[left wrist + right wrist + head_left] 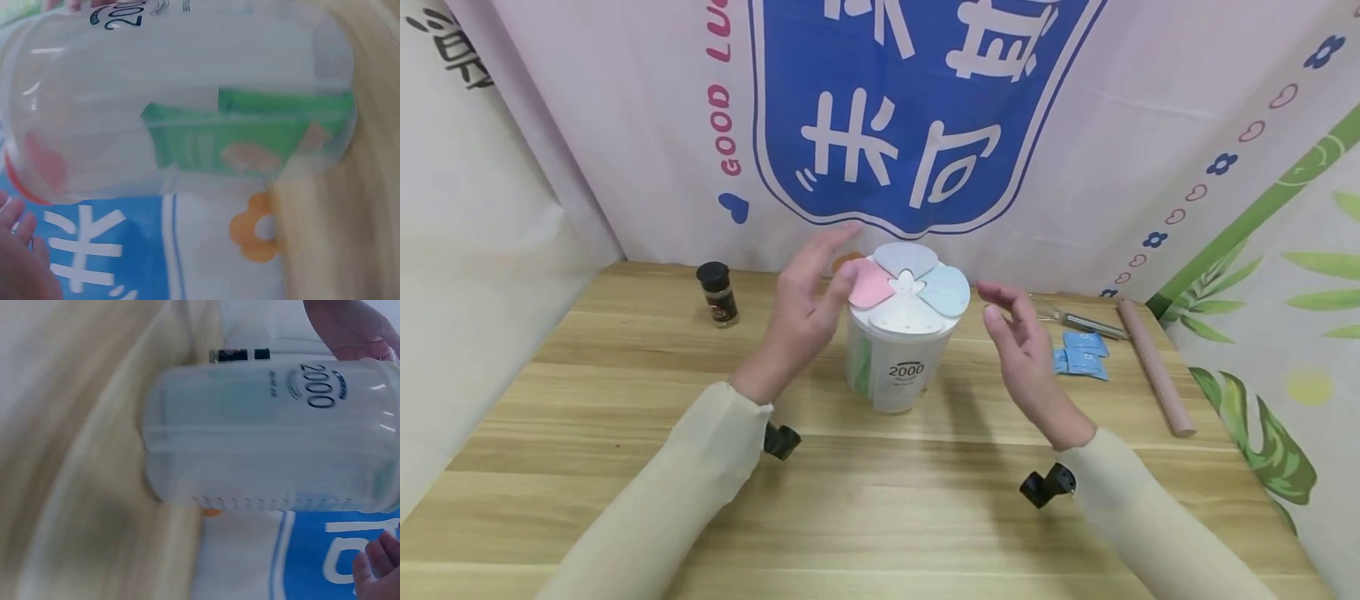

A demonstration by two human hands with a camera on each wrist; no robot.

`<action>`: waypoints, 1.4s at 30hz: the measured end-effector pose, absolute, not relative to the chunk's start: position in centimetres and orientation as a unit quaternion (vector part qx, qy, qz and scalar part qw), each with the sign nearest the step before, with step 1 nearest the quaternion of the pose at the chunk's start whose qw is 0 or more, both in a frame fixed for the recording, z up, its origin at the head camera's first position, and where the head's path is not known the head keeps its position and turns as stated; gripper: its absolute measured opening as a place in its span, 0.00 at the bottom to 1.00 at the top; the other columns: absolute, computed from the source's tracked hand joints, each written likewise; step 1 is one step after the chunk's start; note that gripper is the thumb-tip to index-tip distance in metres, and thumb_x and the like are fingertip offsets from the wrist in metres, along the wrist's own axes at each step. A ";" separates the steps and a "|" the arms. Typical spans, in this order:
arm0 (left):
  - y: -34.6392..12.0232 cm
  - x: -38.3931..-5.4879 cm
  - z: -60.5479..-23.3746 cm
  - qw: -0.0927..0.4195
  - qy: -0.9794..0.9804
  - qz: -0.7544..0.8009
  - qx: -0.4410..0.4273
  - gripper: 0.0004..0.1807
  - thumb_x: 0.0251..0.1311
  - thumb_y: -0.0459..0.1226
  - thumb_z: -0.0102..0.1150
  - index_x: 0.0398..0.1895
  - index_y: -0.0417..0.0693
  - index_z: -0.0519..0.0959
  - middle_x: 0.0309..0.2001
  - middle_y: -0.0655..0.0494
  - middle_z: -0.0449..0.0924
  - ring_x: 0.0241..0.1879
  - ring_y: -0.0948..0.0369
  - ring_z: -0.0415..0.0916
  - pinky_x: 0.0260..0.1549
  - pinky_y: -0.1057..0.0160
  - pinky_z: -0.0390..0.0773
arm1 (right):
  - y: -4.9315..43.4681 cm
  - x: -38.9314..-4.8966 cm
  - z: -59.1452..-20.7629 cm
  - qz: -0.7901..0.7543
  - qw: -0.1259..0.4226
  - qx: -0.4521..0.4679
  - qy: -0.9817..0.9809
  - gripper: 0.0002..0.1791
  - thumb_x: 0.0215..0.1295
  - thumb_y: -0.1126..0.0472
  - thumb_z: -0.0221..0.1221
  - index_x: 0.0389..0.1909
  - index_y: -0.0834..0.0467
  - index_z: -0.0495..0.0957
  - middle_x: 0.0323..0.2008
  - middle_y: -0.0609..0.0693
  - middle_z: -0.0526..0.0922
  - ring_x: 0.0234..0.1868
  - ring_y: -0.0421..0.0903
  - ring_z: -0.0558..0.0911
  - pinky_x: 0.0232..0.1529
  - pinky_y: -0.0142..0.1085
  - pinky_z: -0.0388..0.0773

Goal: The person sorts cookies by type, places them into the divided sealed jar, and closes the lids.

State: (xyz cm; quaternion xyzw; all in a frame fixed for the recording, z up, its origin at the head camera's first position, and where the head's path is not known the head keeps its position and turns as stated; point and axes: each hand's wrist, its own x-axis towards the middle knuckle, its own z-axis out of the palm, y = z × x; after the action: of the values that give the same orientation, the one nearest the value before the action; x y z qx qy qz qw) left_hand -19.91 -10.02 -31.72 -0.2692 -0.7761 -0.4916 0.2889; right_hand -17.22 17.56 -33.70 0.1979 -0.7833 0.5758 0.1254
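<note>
A clear plastic storage canister (pixel 906 375) printed "2000" stands upright on the table, its white lid (pixel 902 321) bearing pink, grey-blue and pale green petals. Green packets (pixel 212 144) show through its wall in the left wrist view. My left hand (pixel 801 312) is just left of the lid, fingers extended, the thumb tip overlapping the pink petal's edge. On the other side, my right hand (pixel 1022 354) is held apart from the canister with its fingers loosely bent and nothing in them. In the right wrist view, the canister (pixel 250 431) stands between both hands.
A black-capped spice jar (pixel 718 294) stands at the back left. Right of the canister lie a whisk (pixel 1086 325), several blue sachets (pixel 1082 357) and a pinkish rolling pin (pixel 1156 368). A printed cloth (pixel 655 150) hangs behind the wooden table (pixel 587 442).
</note>
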 end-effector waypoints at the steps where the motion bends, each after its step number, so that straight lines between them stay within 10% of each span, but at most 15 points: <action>1: -10.2 -19.6 -31.5 0.286 -0.786 -0.466 -0.288 0.27 0.76 0.43 0.49 0.72 0.38 0.73 0.71 0.42 0.76 0.71 0.48 0.75 0.75 0.50 0.73 | 17.6 -17.3 -33.3 0.565 0.145 0.215 -0.783 0.21 0.81 0.65 0.48 0.69 0.67 0.69 0.71 0.61 0.74 0.73 0.44 0.71 0.77 0.32 0.68; 11: -11.2 -17.8 -30.7 0.188 -0.853 -0.320 -0.366 0.32 0.63 0.48 0.73 0.69 0.49 0.79 0.72 0.55 0.78 0.77 0.54 0.69 0.79 0.47 0.67 | 17.3 -17.7 -29.7 0.331 0.182 0.392 -0.839 0.23 0.67 0.66 0.68 0.63 0.56 0.83 0.65 0.54 0.84 0.72 0.54 0.78 0.76 0.49 0.73; 42: -11.4 -18.1 -31.2 0.214 -0.827 -0.306 -0.420 0.25 0.61 0.40 0.74 0.63 0.46 0.84 0.64 0.50 0.84 0.68 0.53 0.80 0.72 0.52 0.76 | 17.2 -18.4 -28.7 0.290 0.139 0.465 -0.824 0.23 0.61 0.71 0.72 0.58 0.57 0.87 0.62 0.54 0.86 0.65 0.53 0.85 0.72 0.45 0.76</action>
State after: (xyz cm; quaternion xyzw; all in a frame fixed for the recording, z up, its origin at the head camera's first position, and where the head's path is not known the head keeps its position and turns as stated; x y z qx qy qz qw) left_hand -18.06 -11.39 -31.20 -0.4203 -0.8270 -0.3059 0.2142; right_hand -18.37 17.16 -28.67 0.4655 -0.8245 0.2901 0.1395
